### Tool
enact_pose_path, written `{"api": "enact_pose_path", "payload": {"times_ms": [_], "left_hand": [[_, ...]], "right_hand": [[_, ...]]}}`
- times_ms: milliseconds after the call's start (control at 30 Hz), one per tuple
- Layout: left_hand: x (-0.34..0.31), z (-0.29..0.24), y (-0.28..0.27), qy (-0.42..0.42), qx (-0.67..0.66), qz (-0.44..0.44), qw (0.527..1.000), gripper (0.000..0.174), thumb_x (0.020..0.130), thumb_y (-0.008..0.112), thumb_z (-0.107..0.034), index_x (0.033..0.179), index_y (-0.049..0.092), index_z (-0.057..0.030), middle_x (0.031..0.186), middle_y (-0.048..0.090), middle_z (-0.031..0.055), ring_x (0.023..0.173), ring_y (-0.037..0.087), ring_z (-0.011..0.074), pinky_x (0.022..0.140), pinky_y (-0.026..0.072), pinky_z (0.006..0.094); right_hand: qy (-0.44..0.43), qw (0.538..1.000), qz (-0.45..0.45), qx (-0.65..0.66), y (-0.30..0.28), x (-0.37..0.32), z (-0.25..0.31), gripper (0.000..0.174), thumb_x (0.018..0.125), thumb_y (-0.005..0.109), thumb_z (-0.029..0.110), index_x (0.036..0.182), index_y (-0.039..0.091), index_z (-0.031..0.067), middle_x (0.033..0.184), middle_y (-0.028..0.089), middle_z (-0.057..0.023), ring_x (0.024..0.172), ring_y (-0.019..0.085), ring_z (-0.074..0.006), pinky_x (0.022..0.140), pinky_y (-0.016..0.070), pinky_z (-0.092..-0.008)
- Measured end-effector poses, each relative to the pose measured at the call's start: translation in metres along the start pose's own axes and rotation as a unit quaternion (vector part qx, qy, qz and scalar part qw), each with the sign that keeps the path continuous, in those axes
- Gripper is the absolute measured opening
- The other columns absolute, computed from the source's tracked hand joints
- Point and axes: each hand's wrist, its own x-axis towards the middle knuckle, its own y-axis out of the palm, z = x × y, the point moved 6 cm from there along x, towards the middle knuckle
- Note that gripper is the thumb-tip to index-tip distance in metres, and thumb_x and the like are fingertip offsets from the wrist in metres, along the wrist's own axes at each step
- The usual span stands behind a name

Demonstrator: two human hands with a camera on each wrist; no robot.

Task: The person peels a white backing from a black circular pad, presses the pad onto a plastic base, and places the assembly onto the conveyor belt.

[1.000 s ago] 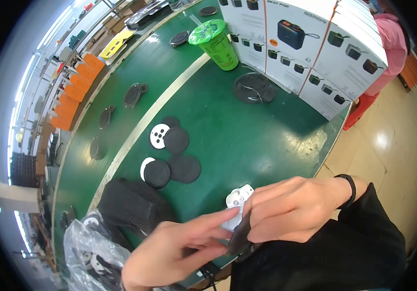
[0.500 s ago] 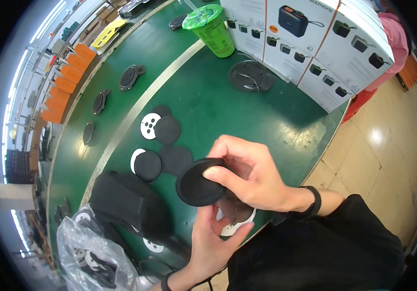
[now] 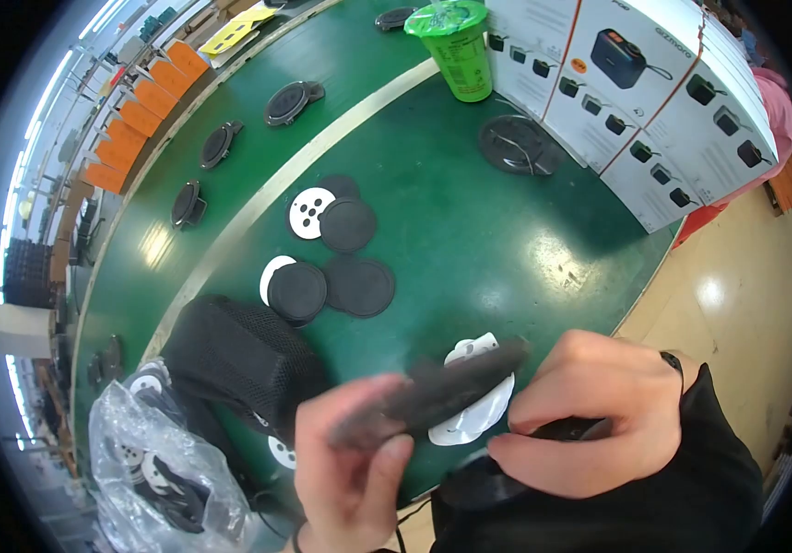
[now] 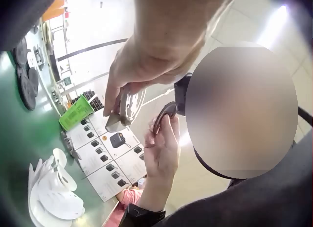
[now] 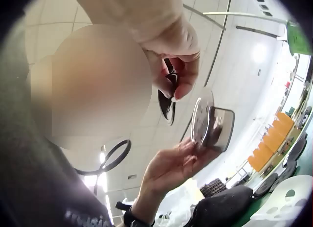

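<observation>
Low in the head view, my left hand (image 3: 345, 488) grips a dark, glossy round plate with a squarish tab (image 5: 219, 130), blurred in the head view and tilted up. My right hand (image 3: 613, 396) pinches a thin black disc (image 4: 166, 115) at its edge, apart from the plate. In the head view the disc is partly hidden by the fingers. A stack of white cut-out sheets with holes (image 3: 477, 417) lies on the green table (image 3: 470, 276) beyond the plate, which overlaps it in this view.
Black discs (image 3: 348, 224) and white discs with holes lie mid-table. A black mesh-covered object (image 3: 244, 346) and a clear plastic bag (image 3: 152, 484) of parts stand on the left. Dark tabbed rounds (image 3: 292, 103), a green cup (image 3: 459, 55) and printed boxes (image 3: 617, 101) stand farther back.
My hands were together around the black disc and have moved apart. The right hand has drawn back to the right with the disc; the left now holds the tabbed plate up.
</observation>
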Motion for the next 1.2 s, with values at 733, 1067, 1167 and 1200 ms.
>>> {"api": "enact_pose_path", "payload": {"times_ms": [733, 1067, 1167, 1200], "left_hand": [[0.001, -0.006, 0.006, 0.100, 0.113, 0.012, 0.988, 0.032, 0.070, 0.052, 0.014, 0.101, 0.055, 0.0076, 0.098, 0.060, 0.0177, 0.088, 0.060, 0.0258, 0.081, 0.0458, 0.0304], [-0.007, -0.003, 0.000, 0.170, 0.184, 0.065, 0.966, 0.035, 0.071, 0.055, 0.011, 0.106, 0.052, 0.0078, 0.103, 0.058, 0.0174, 0.091, 0.059, 0.0246, 0.082, 0.0454, 0.0301], [-0.010, -0.002, -0.006, 0.185, 0.201, 0.063, 0.960, 0.037, 0.072, 0.056, 0.010, 0.108, 0.051, 0.0079, 0.105, 0.057, 0.0174, 0.092, 0.058, 0.0243, 0.082, 0.0453, 0.0301], [-0.011, -0.002, -0.008, 0.189, 0.207, 0.062, 0.958, 0.037, 0.072, 0.056, 0.010, 0.109, 0.051, 0.0079, 0.105, 0.057, 0.0174, 0.093, 0.058, 0.0242, 0.082, 0.0453, 0.0300]], "right_hand": [[-0.141, 0.970, -0.171, -0.099, 0.010, 0.005, 0.017, 0.019, 0.050, 0.063, 0.005, 0.068, 0.059, 0.0063, 0.070, 0.056, -0.0077, 0.057, 0.054, -0.0214, 0.049, 0.0472, -0.0282], [-0.009, 0.993, -0.082, -0.080, 0.009, 0.011, 0.018, 0.013, 0.050, 0.060, 0.002, 0.062, 0.061, 0.0065, 0.069, 0.061, -0.0069, 0.056, 0.055, -0.0169, 0.050, 0.0462, -0.0211], [0.009, 0.995, -0.079, -0.065, 0.009, 0.013, 0.015, 0.012, 0.053, 0.060, 0.000, 0.063, 0.060, 0.0056, 0.069, 0.061, -0.0081, 0.055, 0.055, -0.0183, 0.051, 0.0470, -0.0219], [0.020, 0.994, -0.080, -0.065, 0.010, 0.014, 0.014, 0.011, 0.054, 0.059, 0.000, 0.064, 0.060, 0.0052, 0.069, 0.060, -0.0086, 0.054, 0.055, -0.0188, 0.051, 0.0471, -0.0222]]}}
